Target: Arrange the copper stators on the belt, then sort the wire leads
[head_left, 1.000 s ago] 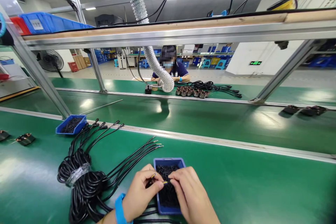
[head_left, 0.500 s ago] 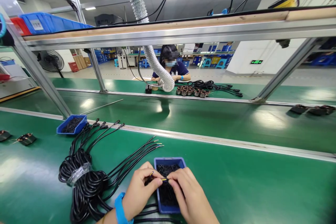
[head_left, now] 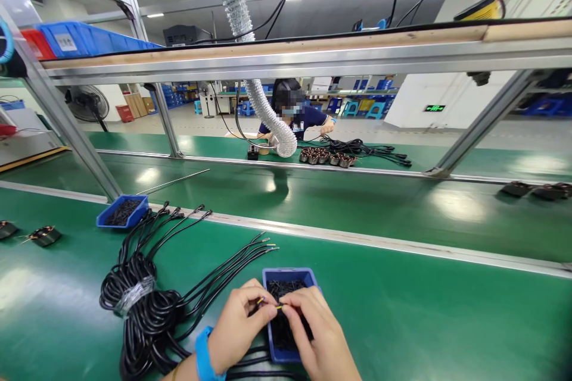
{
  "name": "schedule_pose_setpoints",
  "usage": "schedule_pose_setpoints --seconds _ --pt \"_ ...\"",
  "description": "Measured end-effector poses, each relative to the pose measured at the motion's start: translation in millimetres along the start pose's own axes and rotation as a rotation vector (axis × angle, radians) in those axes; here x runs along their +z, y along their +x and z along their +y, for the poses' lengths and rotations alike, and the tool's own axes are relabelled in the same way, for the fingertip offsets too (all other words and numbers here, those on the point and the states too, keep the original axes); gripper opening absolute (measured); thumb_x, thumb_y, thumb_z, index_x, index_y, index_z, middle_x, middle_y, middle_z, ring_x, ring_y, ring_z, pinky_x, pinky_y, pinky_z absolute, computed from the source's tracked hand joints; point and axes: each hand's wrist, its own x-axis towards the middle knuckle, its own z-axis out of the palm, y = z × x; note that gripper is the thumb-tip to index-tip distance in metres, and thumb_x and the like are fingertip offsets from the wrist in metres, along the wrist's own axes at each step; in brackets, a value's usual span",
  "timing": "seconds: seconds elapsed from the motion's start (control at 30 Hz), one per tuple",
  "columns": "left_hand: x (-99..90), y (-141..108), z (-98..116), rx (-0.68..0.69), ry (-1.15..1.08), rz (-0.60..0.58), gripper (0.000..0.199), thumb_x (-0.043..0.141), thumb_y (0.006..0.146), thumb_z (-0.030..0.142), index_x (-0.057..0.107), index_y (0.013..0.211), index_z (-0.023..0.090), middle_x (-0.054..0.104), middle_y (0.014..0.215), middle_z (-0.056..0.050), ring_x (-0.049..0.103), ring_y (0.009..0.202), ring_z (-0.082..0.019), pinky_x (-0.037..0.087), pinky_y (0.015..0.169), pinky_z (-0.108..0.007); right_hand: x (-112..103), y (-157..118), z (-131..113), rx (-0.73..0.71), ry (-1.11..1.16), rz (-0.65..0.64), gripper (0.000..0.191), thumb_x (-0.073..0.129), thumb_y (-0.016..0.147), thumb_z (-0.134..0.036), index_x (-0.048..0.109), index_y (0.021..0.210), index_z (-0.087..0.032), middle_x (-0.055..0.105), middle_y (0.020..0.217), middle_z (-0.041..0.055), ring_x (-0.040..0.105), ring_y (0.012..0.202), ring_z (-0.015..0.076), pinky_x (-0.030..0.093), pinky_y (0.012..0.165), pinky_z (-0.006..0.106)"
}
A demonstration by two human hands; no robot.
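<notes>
My left hand (head_left: 239, 317), with a blue band at the wrist, pinches the end of a black cable over a blue bin (head_left: 268, 333). A short yellow wire (head_left: 279, 307) sticks out between its fingers and those of my right hand (head_left: 313, 321). At the wire's tip my right thumb and forefinger are pressed together; what lies inside that pinch is too small to see. Short black tubes (head_left: 286, 287) fill the bin below both hands. Left of the hands lies a tied bundle of black cables (head_left: 138, 286), its stripped wire ends (head_left: 268, 245) pointing toward the bin.
A second blue bin (head_left: 123, 212) with black pieces stands behind the bundle. Copper-wound coils (head_left: 44, 236) lie at far left; more coils (head_left: 326, 156) sit across the bench. A metal shelf beam (head_left: 286, 65) and a silver duct (head_left: 263, 101) hang ahead. A co-worker (head_left: 290, 110) sits opposite.
My right fingers have shifted slightly left along the yellow wire. My left hand stays nearly in place. The co-worker's arm has lifted out to the side.
</notes>
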Motion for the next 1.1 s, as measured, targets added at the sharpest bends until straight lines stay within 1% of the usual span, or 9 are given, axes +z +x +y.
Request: schedule_pose_setpoints --seconds 0.07,0.1,0.17,0.27,0.33,0.57,0.67,0.9,1.1 --pt "0.5 0 1 -0.002 -0.016 0.004 0.028 0.072 0.081 0.044 0.072 0.079 0.016 0.053 0.079 -0.002 0.050 0.077 -0.018 0.037 0.072 -0.029 5 0 0 0.019 0.022 0.054 0.012 0.056 0.098 -0.017 0.063 0.101 -0.026 0.070 0.088 -0.0007 0.064 0.081 0.0152 0.052 0.078 0.025" --pt "0.7 0 1 -0.005 -0.021 0.003 0.029 0.073 0.081 0.045 0.072 0.078 0.016 0.053 0.078 -0.002 0.049 0.076 -0.018 0.037 0.071 -0.029 7 0 0 0.058 0.040 0.063 0.011 0.057 0.097 -0.019 0.065 0.100 -0.026 0.071 0.088 -0.0006 0.065 0.081 0.0153 0.052 0.078 0.024" --pt "0.9 -1 2 -0.014 -0.027 0.000 0.029 0.073 0.080 0.045 0.071 0.077 0.016 0.051 0.077 -0.001 0.047 0.074 -0.017 0.035 0.070 -0.029 8 -1 3 0.192 0.111 0.057 0.010 0.058 0.098 -0.026 0.068 0.096 -0.026 0.072 0.088 0.0005 0.067 0.082 0.0159 0.053 0.076 0.023" --pt "1.1 -1 4 -0.024 -0.021 0.001 0.028 0.072 0.080 0.044 0.070 0.076 0.016 0.050 0.075 0.000 0.045 0.072 -0.016 0.034 0.068 -0.029 5 -4 6 0.422 0.284 0.020 0.022 0.055 0.099 -0.039 0.070 0.096 -0.023 0.072 0.086 0.0031 0.068 0.078 0.0172 0.055 0.071 0.023" --pt "1.2 -1 4 -0.025 -0.010 0.006 0.027 0.071 0.080 0.043 0.070 0.075 0.016 0.049 0.075 0.000 0.045 0.071 -0.016 0.034 0.068 -0.029 3 -5 7 0.501 0.359 0.003 0.028 0.055 0.098 -0.045 0.071 0.096 -0.022 0.070 0.083 0.0036 0.067 0.075 0.0174 0.055 0.068 0.022" --pt "1.3 -1 2 -0.010 0.005 0.010 0.026 0.071 0.080 0.041 0.070 0.076 0.016 0.050 0.077 -0.001 0.047 0.075 -0.018 0.035 0.071 -0.030 2 -1 4 0.490 0.352 0.017 0.029 0.057 0.096 -0.047 0.071 0.089 -0.022 0.068 0.082 0.0035 0.064 0.075 0.0167 0.053 0.070 0.022" --pt "1.1 -1 2 -0.010 0.005 0.012 0.025 0.070 0.081 0.041 0.070 0.077 0.016 0.051 0.078 -0.002 0.048 0.076 -0.018 0.035 0.072 -0.030 -2 1 2 0.500 0.360 0.030 0.031 0.058 0.095 -0.049 0.071 0.087 -0.022 0.067 0.080 0.0032 0.063 0.072 0.0164 0.052 0.068 0.021" --pt "0.4 -2 -1 0.013 0.035 0.002 0.021 0.070 0.082 0.037 0.071 0.078 0.017 0.052 0.079 -0.002 0.050 0.078 -0.018 0.037 0.072 -0.030 -14 4 -7 0.549 0.434 -0.057 0.034 0.060 0.092 -0.052 0.070 0.083 -0.021 0.065 0.073 0.0023 0.061 0.068 0.0160 0.051 0.064 0.021" --pt "-1.2 -2 -2 0.025 0.064 -0.008 0.020 0.069 0.083 0.036 0.073 0.079 0.017 0.054 0.081 -0.003 0.052 0.080 -0.018 0.039 0.074 -0.029 -10 9 -11 0.547 0.442 -0.016 0.039 0.063 0.088 -0.056 0.071 0.078 -0.019 0.064 0.068 0.0027 0.059 0.063 0.0163 0.051 0.060 0.023"
